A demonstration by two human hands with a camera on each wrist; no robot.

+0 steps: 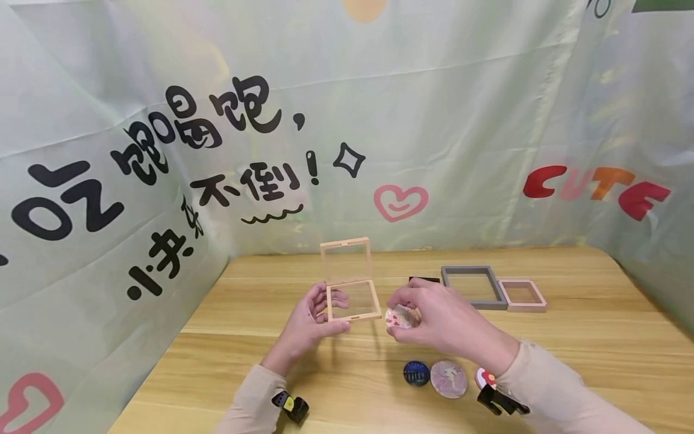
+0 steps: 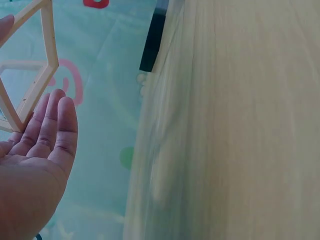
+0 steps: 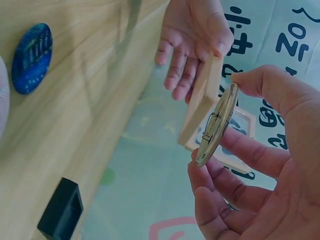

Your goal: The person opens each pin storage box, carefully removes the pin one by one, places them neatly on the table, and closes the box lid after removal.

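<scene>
My left hand (image 1: 310,320) holds a hinged wooden-coloured display frame (image 1: 347,282) above the table, gripping its lower left edge with the thumb in front. Both halves of the frame have clear panes, and the lid stands up behind the lower half. In the left wrist view several fingers of that hand stretch out beside the frame (image 2: 48,37). My right hand (image 1: 436,314) pinches a round button badge (image 1: 400,317) by its rim, just right of the frame. The right wrist view shows the badge's metal back (image 3: 216,127) with a pin, close to the frame's edge (image 3: 201,100).
On the table (image 1: 238,349) a dark blue badge (image 1: 416,374), a larger pale purple badge (image 1: 448,379) and a red-and-white badge (image 1: 485,378) lie near the front. Farther back are a grey frame (image 1: 493,288), a small pink frame (image 1: 526,308) and a partly hidden black object (image 1: 425,279).
</scene>
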